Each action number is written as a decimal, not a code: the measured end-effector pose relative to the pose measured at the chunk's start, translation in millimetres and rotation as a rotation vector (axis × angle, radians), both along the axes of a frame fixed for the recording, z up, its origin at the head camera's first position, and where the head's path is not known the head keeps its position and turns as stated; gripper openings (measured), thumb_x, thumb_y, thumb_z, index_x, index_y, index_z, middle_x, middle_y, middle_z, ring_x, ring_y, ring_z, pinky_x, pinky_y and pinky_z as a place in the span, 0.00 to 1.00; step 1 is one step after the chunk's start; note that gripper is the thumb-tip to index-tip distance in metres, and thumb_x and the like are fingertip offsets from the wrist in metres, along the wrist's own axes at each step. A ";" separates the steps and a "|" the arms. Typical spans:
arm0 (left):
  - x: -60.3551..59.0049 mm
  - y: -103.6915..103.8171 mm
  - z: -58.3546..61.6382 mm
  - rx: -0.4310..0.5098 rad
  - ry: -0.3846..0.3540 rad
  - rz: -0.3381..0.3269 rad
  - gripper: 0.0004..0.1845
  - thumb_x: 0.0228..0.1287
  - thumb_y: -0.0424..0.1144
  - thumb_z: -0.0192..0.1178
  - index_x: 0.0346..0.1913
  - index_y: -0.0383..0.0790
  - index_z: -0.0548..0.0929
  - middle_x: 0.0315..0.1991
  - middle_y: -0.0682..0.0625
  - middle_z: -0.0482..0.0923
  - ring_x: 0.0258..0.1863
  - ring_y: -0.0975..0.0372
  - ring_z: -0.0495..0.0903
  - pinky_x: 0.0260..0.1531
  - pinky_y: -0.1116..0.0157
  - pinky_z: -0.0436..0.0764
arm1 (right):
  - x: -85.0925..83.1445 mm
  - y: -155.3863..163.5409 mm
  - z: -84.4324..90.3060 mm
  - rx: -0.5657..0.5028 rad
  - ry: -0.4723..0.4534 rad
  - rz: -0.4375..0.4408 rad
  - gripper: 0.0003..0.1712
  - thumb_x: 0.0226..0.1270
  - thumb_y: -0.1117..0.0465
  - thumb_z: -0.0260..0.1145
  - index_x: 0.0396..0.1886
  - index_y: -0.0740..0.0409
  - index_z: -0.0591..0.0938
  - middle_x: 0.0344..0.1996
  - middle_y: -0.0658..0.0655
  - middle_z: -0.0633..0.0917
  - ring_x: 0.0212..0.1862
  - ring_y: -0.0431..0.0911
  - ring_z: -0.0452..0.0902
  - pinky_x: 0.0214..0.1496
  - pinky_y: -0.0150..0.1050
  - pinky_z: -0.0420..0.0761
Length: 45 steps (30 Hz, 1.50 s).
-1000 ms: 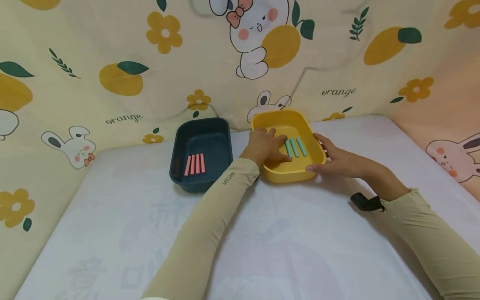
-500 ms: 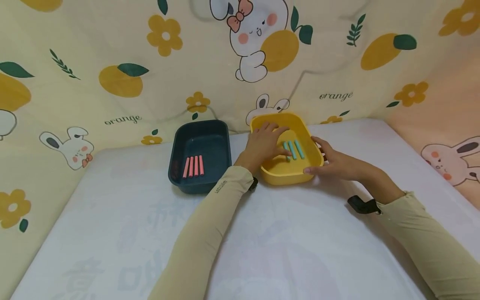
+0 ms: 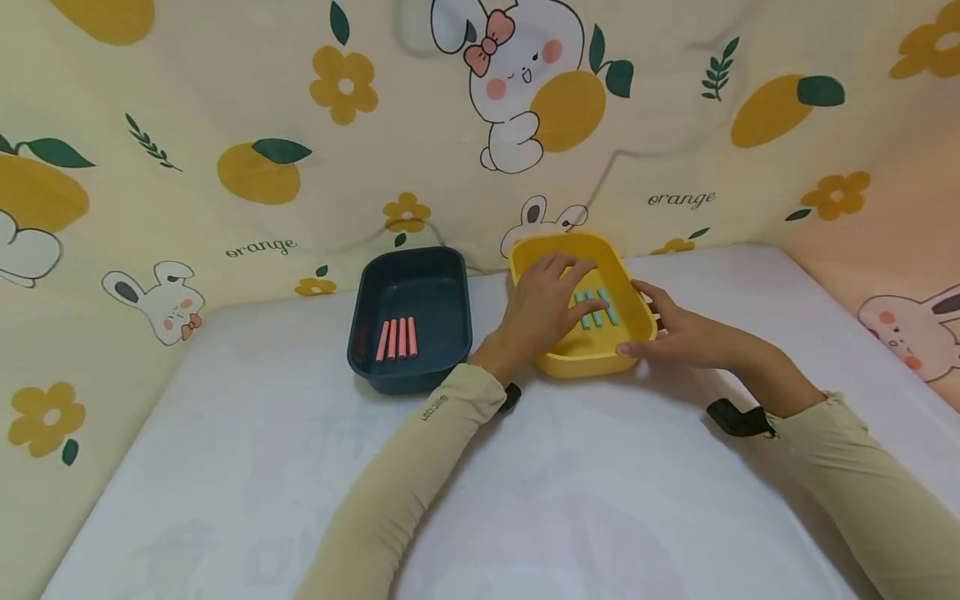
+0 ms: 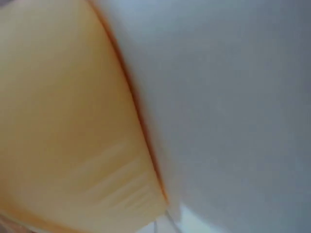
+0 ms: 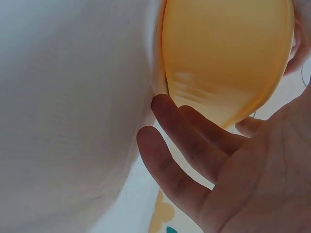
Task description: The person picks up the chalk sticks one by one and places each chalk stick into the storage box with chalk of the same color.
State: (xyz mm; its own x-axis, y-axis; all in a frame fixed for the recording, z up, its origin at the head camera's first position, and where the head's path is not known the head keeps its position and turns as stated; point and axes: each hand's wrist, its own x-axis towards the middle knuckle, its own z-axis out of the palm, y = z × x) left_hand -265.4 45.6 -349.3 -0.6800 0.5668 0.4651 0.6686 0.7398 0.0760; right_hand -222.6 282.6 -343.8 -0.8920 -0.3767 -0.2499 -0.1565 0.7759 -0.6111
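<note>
In the head view my left hand (image 3: 546,302) is over the yellow bin (image 3: 577,365), with fingers spread and the thumb apart from the index finger. Beneath the thumb and index finger, several thin light-blue sticks (image 3: 608,306) lie side by side on the bin's floor, partly covered by the hand. My right hand (image 3: 678,335) rests at the bin's right side, thumb at the near corner and fingers along the outer wall. The right wrist view shows those fingers (image 5: 192,145) loosely extended beside the bin. The left wrist view takes in only the bin's outside.
Left of the yellow bin stands a dark blue bin (image 3: 410,381), holding several pink sticks (image 3: 402,338) in a row. Both stand on a white cloth (image 3: 480,483), close to a patterned fabric backdrop (image 3: 435,167).
My left hand has moved right over the blue sticks, its thumb and index finger now farther from the leftmost one. The right hand keeps its place at the bin. The head view has shifted slightly.
</note>
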 end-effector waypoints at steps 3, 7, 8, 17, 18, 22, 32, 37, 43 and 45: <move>7.7 -5.8 0.7 -0.056 0.149 -0.030 0.30 0.67 0.63 0.56 0.65 0.50 0.76 0.58 0.51 0.78 0.62 0.57 0.73 0.65 0.62 0.73 | -1.1 -2.5 0.5 -0.010 0.008 0.014 0.62 0.65 0.38 0.65 0.80 0.50 0.33 0.71 0.74 0.60 0.67 0.65 0.64 0.66 0.72 0.65; 17.3 -16.7 -0.4 -0.131 0.311 -0.060 0.27 0.70 0.63 0.53 0.61 0.50 0.77 0.57 0.50 0.78 0.62 0.55 0.73 0.63 0.61 0.75 | -2.8 -5.1 1.2 -0.004 0.007 0.016 0.62 0.65 0.38 0.65 0.79 0.51 0.32 0.70 0.74 0.62 0.66 0.65 0.65 0.66 0.71 0.66; 19.7 -19.1 -0.8 -0.141 0.342 -0.070 0.27 0.70 0.63 0.52 0.61 0.50 0.78 0.56 0.49 0.78 0.62 0.54 0.73 0.62 0.61 0.75 | -3.1 -5.1 1.6 0.000 0.008 0.015 0.63 0.65 0.38 0.65 0.79 0.51 0.32 0.70 0.75 0.62 0.66 0.65 0.64 0.66 0.71 0.65; 41.2 -43.8 -7.4 -0.238 0.328 -0.037 0.33 0.69 0.66 0.50 0.67 0.49 0.75 0.64 0.47 0.75 0.67 0.53 0.70 0.64 0.57 0.75 | -6.7 -2.6 0.9 0.018 -0.021 -0.008 0.65 0.63 0.36 0.65 0.79 0.49 0.30 0.72 0.76 0.57 0.68 0.67 0.59 0.67 0.74 0.61; 43.9 -46.9 -8.1 -0.253 0.303 -0.026 0.34 0.69 0.67 0.49 0.68 0.50 0.73 0.66 0.48 0.73 0.68 0.52 0.69 0.65 0.57 0.74 | -6.9 -2.3 0.5 0.016 -0.024 -0.009 0.65 0.63 0.36 0.65 0.79 0.49 0.30 0.72 0.76 0.57 0.68 0.67 0.60 0.67 0.74 0.62; 55.3 -60.2 -8.8 -0.289 0.217 0.018 0.37 0.69 0.70 0.45 0.74 0.55 0.67 0.73 0.49 0.67 0.74 0.52 0.63 0.70 0.56 0.70 | -7.4 -2.1 0.1 0.010 -0.036 -0.010 0.65 0.63 0.36 0.65 0.79 0.48 0.29 0.72 0.76 0.56 0.68 0.67 0.60 0.67 0.74 0.61; 80.3 -96.2 -11.6 -0.292 0.182 0.009 0.33 0.70 0.67 0.49 0.73 0.57 0.68 0.74 0.49 0.66 0.76 0.52 0.60 0.73 0.53 0.67 | -5.8 -1.8 0.7 0.042 -0.051 -0.018 0.67 0.63 0.34 0.64 0.79 0.48 0.27 0.72 0.77 0.55 0.68 0.69 0.58 0.67 0.75 0.60; 89.8 -127.2 -10.6 -0.185 0.127 -0.002 0.32 0.70 0.62 0.54 0.72 0.53 0.70 0.73 0.48 0.67 0.74 0.51 0.62 0.72 0.51 0.67 | -5.5 -2.4 -1.0 0.018 -0.055 -0.003 0.66 0.64 0.36 0.64 0.78 0.48 0.27 0.72 0.77 0.54 0.68 0.69 0.57 0.67 0.76 0.59; 94.1 -169.2 -11.9 -0.048 0.148 -0.023 0.28 0.72 0.59 0.53 0.68 0.49 0.75 0.69 0.45 0.72 0.70 0.50 0.67 0.70 0.50 0.70 | -4.7 -1.7 -2.1 0.019 -0.059 -0.005 0.66 0.64 0.36 0.64 0.78 0.46 0.26 0.72 0.77 0.54 0.68 0.68 0.58 0.67 0.76 0.60; 94.8 -181.8 -12.4 -0.017 0.155 -0.015 0.28 0.72 0.59 0.53 0.67 0.48 0.76 0.67 0.44 0.73 0.69 0.49 0.68 0.68 0.48 0.71 | -4.2 -0.7 -2.0 0.024 -0.061 -0.008 0.66 0.64 0.36 0.64 0.78 0.46 0.26 0.72 0.77 0.55 0.67 0.68 0.59 0.66 0.76 0.60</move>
State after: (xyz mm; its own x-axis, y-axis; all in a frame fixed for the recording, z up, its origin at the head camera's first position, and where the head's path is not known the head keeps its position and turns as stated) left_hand -170.6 -136.2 -361.8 -0.5921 0.5851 0.5541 0.6826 0.7297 -0.0411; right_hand -226.8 281.9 -345.8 -0.8777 -0.3630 -0.3127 -0.1136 0.7917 -0.6002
